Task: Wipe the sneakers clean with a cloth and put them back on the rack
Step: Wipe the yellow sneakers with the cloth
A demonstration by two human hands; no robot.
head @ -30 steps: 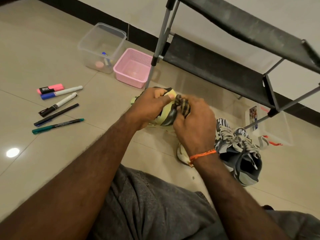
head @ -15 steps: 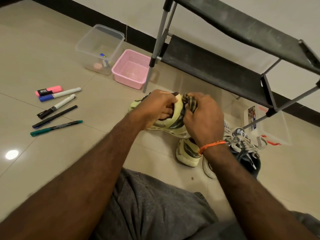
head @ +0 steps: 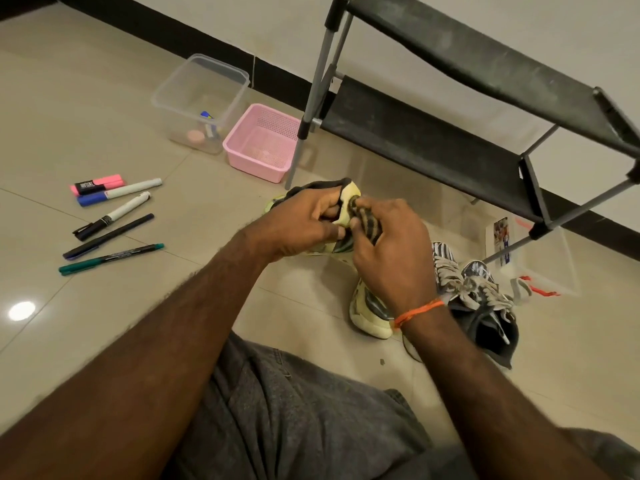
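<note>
On floor by rack (head: 433, 147) | left hand (head: 298, 226) gripped yellow sneaker (head: 349, 199) | right hand (head: 391, 251) clutched striped cloth (head: 363, 220), shifted up heel | wiping unfinished

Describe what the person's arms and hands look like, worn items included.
Both forearms are bare, with no sleeves or gloves in view. The right hand has an orange thread band tied round its wrist, with a small knot or loose end at the inner side. The left hand wears nothing visible: no ring, watch or band shows.
</note>
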